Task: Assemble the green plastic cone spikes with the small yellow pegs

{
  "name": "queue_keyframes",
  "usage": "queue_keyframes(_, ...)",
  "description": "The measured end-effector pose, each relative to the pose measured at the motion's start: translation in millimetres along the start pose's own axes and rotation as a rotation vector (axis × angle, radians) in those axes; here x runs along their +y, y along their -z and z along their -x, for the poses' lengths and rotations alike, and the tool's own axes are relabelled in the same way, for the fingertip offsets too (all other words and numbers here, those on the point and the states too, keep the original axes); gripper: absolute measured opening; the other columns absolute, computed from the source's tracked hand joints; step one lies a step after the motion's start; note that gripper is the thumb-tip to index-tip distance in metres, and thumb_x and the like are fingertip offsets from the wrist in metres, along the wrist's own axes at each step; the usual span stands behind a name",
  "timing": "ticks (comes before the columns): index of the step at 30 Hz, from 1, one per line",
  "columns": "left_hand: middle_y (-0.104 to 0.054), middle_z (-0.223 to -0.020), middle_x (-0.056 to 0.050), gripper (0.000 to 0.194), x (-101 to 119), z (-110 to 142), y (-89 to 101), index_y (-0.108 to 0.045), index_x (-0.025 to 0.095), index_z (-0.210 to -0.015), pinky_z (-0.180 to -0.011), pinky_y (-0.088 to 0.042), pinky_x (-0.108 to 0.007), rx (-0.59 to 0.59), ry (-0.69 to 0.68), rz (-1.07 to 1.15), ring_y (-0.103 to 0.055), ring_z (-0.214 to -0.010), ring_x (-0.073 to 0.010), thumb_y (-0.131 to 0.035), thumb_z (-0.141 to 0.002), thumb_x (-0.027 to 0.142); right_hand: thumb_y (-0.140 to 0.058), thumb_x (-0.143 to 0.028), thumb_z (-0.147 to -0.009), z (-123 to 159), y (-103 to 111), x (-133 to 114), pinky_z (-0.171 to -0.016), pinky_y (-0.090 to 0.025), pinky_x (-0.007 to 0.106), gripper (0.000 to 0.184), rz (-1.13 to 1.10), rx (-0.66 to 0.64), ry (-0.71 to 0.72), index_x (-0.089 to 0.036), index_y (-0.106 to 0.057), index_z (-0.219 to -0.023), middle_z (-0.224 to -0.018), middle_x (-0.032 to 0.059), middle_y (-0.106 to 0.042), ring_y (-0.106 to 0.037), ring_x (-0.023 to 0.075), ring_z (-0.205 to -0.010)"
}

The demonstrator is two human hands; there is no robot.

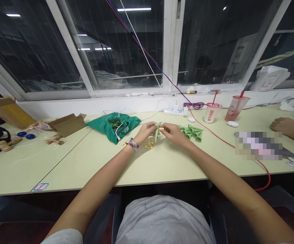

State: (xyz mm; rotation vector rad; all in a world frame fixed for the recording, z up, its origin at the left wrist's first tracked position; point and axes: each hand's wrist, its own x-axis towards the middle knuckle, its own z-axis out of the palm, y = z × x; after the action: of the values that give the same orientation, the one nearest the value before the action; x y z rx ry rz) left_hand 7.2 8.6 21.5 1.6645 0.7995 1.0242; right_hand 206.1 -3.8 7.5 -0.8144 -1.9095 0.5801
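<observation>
Over the table's middle, my left hand is closed around a green rolled cone whose narrow tip points down. My right hand meets it from the other side, pinching a small yellow piece against the cone's upper part. Below my left hand lies a small heap of yellow-tan pieces. To the right of my right hand is a pile of similar green cones. A green plastic bag lies gaping on the left, with green strips inside.
A white power strip, tangled cables and two drink cups stand along the back. A red cable crosses the right side. Another person's hand rests at the far right. Cardboard boxes and wooden toys lie left.
</observation>
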Motion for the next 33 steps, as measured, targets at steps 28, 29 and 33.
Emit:
queue_keyframes(28, -0.069, -0.078, -0.003, 0.041, 14, 4, -0.5, -0.068, 0.018, -0.118, -0.071, -0.064, -0.033, 0.063, -0.226, -0.163, -0.07, -0.072, -0.017, -0.07, -0.091, 0.048, -0.075, -0.055, -0.081, -10, 4, 6, -0.053, -0.045, 0.027, 0.037, -0.498, -0.071, -0.257, -0.019, -0.066, -0.079, -0.062, -0.0019, -0.058, -0.052, 0.0116, -0.051)
queue_keyframes(29, -0.069, -0.079, -0.003, 0.042, 14, 2, 3.5, -0.067, 0.018, -0.116, -0.069, -0.064, -0.034, 0.076, -0.172, -0.079, -0.07, -0.071, -0.0176, -0.073, -0.088, 0.048, -0.075, -0.055, -0.082, -9, 6, 5, -0.054, -0.045, 0.027, 0.036, -0.414, -0.028, -0.202, -0.019, -0.068, -0.082, -0.065, -0.0011, -0.06, -0.054, 0.012, -0.052)
queue_keyframes(33, -0.07, -0.076, -0.002, 0.043, 12, -3, 27.7, -0.064, 0.018, -0.109, -0.067, -0.066, -0.037, 0.211, -0.051, 0.089, -0.072, -0.068, -0.0187, -0.079, -0.08, 0.045, -0.07, -0.052, -0.087, -7, 16, 8, -0.056, -0.044, 0.027, 0.032, -0.186, 0.207, -0.11, -0.02, -0.068, -0.087, -0.065, -0.0018, -0.059, -0.056, 0.013, -0.052)
